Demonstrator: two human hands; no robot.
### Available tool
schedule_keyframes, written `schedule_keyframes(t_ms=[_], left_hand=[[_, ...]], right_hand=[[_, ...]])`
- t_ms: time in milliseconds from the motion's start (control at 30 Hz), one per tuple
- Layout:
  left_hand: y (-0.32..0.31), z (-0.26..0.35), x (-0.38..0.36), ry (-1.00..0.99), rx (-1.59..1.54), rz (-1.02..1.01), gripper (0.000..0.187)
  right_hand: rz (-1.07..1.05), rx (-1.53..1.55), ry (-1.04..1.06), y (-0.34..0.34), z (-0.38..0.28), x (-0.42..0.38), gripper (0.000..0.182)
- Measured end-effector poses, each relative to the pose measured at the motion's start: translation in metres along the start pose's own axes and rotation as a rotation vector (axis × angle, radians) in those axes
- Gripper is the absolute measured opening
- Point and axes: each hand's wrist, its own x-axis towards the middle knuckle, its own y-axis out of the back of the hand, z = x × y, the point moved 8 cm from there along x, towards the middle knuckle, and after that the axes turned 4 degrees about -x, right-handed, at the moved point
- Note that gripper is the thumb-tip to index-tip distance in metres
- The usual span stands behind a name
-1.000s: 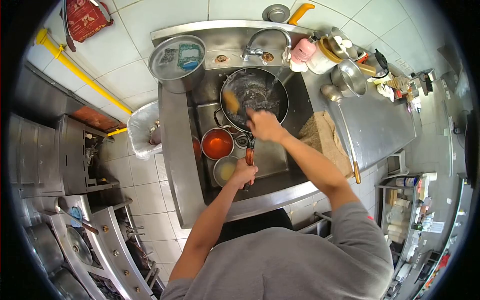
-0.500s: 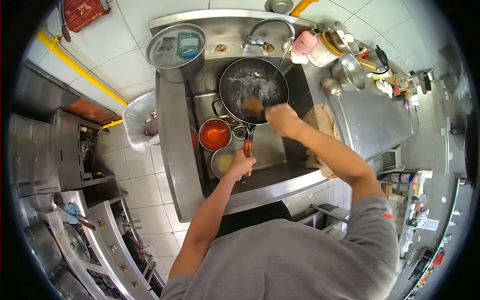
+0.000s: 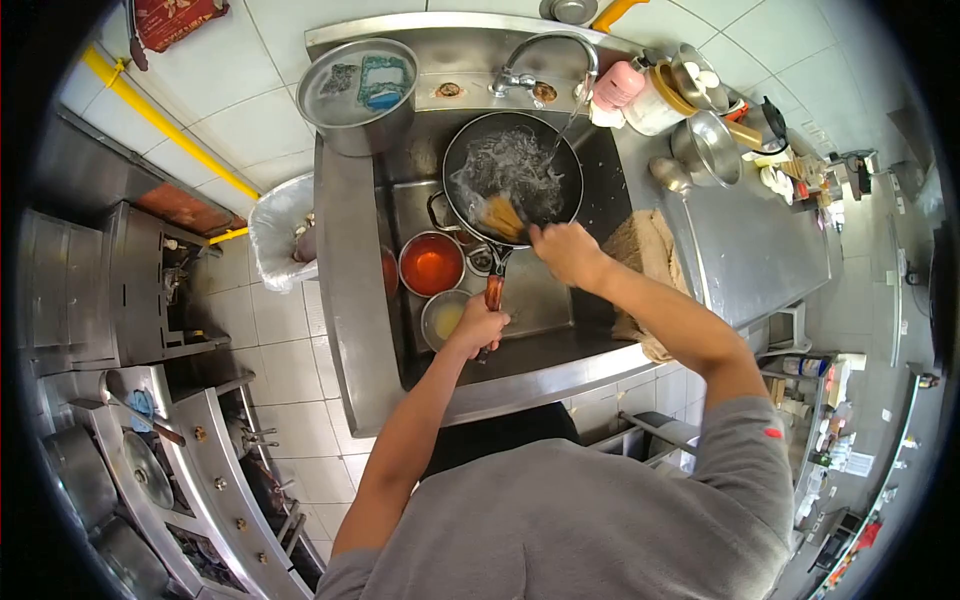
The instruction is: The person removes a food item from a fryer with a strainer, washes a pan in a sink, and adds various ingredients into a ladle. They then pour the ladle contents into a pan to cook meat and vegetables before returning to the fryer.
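Note:
A black wok (image 3: 470, 165) with water swirling in it stands over the metal sink (image 3: 540, 310), under the running faucet (image 3: 545, 42). My left hand (image 3: 480, 328) is closed around the wok's wooden handle (image 3: 494, 290), below the pan. My right hand (image 3: 568, 254) grips a brush (image 3: 502, 215), its tan bristles down in the water near the wok's lower edge. Left of the wok handle, a bowl of red-orange content (image 3: 432, 264) and a bowl with pale yellow liquid (image 3: 442, 318) sit in the sink.
A large pot (image 3: 360, 120) with scrubbing pads stands at the sink's upper left corner. On the right are a brown cloth (image 3: 650, 265), a ladle (image 3: 690, 225), a metal bowl (image 3: 708, 150) and a pink bottle (image 3: 616, 88). A lined bin (image 3: 275, 235) stands left.
The brush has moved slightly left within the wok, and its bristles look sharper. My left hand still holds the handle. The whole view has shifted slightly.

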Motion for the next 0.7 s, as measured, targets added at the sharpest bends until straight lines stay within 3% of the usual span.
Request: schedule_keyframes(t_ms=[100, 133, 233, 267, 367, 433, 500, 567, 633, 700], left_hand=[[-0.008, 0.000, -0.002, 0.007, 0.003, -0.006, 0.022], [-0.007, -0.002, -0.002, 0.004, 0.029, -0.016, 0.022], [-0.001, 0.001, 0.002, 0.011, 0.020, -0.017, 0.022], [0.001, -0.001, 0.001, 0.024, 0.002, -0.014, 0.022], [-0.003, -0.004, 0.005, 0.019, 0.024, 0.002, 0.022], [-0.005, -0.004, 0.005, 0.012, -0.003, 0.004, 0.021], [-0.007, -0.004, 0.006, 0.014, -0.015, 0.019, 0.020], [-0.007, -0.006, 0.005, 0.035, 0.012, 0.032, 0.020], [-0.004, -0.009, 0.007, 0.031, 0.017, 0.024, 0.020], [-0.006, -0.006, 0.009, 0.009, 0.017, 0.029, 0.020]], right_hand=[[0.003, 0.144, -0.165, -0.008, 0.037, 0.011, 0.057], [0.207, 0.086, -0.198, -0.013, 0.041, 0.026, 0.057], [-0.011, 0.060, -0.031, -0.006, 0.002, 0.000, 0.059], [-0.162, 0.082, -0.082, -0.008, 0.009, -0.011, 0.057], [0.052, 0.206, -0.366, -0.018, 0.075, 0.007, 0.029], [0.360, 0.384, -0.362, -0.012, 0.096, 0.039, 0.040], [-0.028, 1.206, -0.400, 0.018, 0.073, 0.051, 0.051], [-0.183, 1.456, -0.233, 0.021, 0.059, 0.055, 0.055], [-0.570, 1.245, 0.011, 0.037, 0.052, 0.021, 0.036], [-0.872, 0.847, -0.050, 0.034, 0.068, -0.005, 0.027]])
